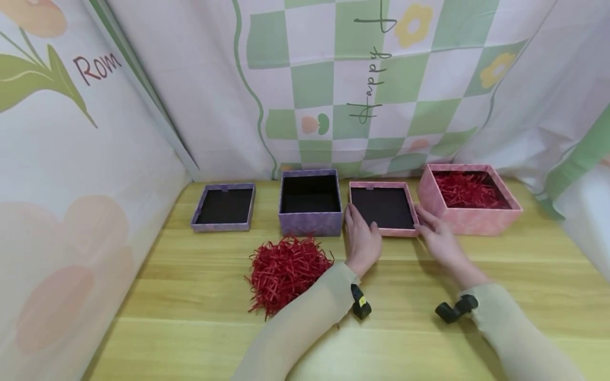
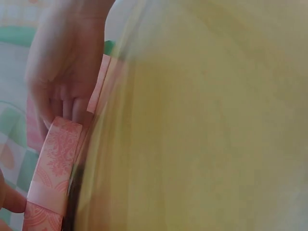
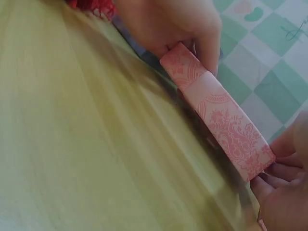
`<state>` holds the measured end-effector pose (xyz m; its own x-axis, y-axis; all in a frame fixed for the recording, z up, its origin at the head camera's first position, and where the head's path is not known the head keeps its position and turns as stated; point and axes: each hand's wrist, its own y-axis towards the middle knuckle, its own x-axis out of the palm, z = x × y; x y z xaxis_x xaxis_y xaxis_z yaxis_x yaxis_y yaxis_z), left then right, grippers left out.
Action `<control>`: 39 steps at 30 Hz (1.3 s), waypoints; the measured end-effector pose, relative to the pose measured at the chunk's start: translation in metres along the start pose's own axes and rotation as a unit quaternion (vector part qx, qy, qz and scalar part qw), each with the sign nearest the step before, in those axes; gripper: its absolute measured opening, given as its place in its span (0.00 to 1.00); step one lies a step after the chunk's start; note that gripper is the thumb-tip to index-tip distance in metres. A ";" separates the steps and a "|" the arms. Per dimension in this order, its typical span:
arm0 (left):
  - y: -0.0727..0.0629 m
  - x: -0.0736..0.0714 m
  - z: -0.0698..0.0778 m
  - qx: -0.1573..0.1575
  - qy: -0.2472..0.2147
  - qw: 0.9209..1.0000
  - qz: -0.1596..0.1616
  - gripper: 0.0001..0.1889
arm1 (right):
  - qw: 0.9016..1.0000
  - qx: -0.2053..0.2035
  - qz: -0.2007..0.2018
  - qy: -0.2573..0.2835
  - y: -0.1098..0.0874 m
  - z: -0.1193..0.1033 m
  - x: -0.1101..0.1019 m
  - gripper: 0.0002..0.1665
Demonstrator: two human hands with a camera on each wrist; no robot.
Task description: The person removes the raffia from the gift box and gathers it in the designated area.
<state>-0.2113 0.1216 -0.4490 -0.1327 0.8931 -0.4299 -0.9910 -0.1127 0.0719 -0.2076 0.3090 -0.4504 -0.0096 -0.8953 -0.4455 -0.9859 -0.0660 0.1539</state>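
Note:
A shallow pink box lid (image 1: 383, 209), dark inside and facing up, lies between both hands near the back of the table. My left hand (image 1: 364, 241) grips its left side, thumb near the front edge. At the right front corner, my right hand (image 1: 443, 244) pinches the lid between thumb and fingers. The right wrist view shows the lid's patterned front wall (image 3: 226, 118) with a shadow under it. Just right of the lid stands a pink box (image 1: 481, 219) holding red shredded paper (image 1: 469, 190).
Left of the lid is an open purple box (image 1: 311, 225) with a dark inside. Farther left lies its shallow purple lid (image 1: 221, 227). A heap of red shredded paper (image 1: 288, 272) sits in front of the purple box, beside my left forearm. A checked curtain (image 1: 352, 106) hangs behind.

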 end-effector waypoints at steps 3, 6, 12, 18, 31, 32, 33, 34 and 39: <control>0.000 0.001 -0.003 -0.006 0.020 1.000 0.001 0.38 | 1.000 -0.002 0.000 0.003 0.002 0.004 0.002 0.32; 0.001 0.001 -0.004 -0.003 0.031 0.999 0.007 0.38 | 1.000 -0.011 -0.005 0.005 0.004 0.006 0.003 0.31; 0.001 0.001 -0.005 0.011 0.035 0.999 0.009 0.41 | 0.999 -0.028 0.000 -0.037 0.002 -0.012 -0.006 0.36; -0.001 -0.004 0.006 0.083 0.040 0.996 0.005 0.47 | 0.987 -0.031 0.089 -0.130 -0.002 -0.050 -0.059 0.43; -0.020 -0.017 0.040 0.223 0.019 0.974 -0.038 0.48 | 0.909 -0.068 0.025 -0.411 0.029 0.024 -0.162 0.67; -0.020 -0.018 0.041 0.227 0.017 0.973 -0.041 0.48 | 0.904 -0.079 0.023 -0.420 0.032 0.027 -0.164 0.66; -0.020 -0.019 0.042 0.229 0.016 0.972 -0.044 0.48 | 0.900 -0.085 0.019 -0.427 0.033 0.029 -0.165 0.64; -0.020 -0.020 0.043 0.231 0.015 0.972 -0.046 0.48 | 0.899 -0.089 0.014 -0.428 0.034 0.031 -0.165 0.63; -0.018 -0.022 0.046 0.237 0.014 0.970 -0.046 0.48 | 0.907 -0.068 -0.017 -0.416 0.032 0.033 -0.159 0.63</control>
<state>-0.1902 0.1240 -0.3991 -0.0519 0.8768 -0.4781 -0.8814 0.1849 0.4347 -0.2435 0.4638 -0.4033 -0.1585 -0.2532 -0.9543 -0.9590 -0.1905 0.2098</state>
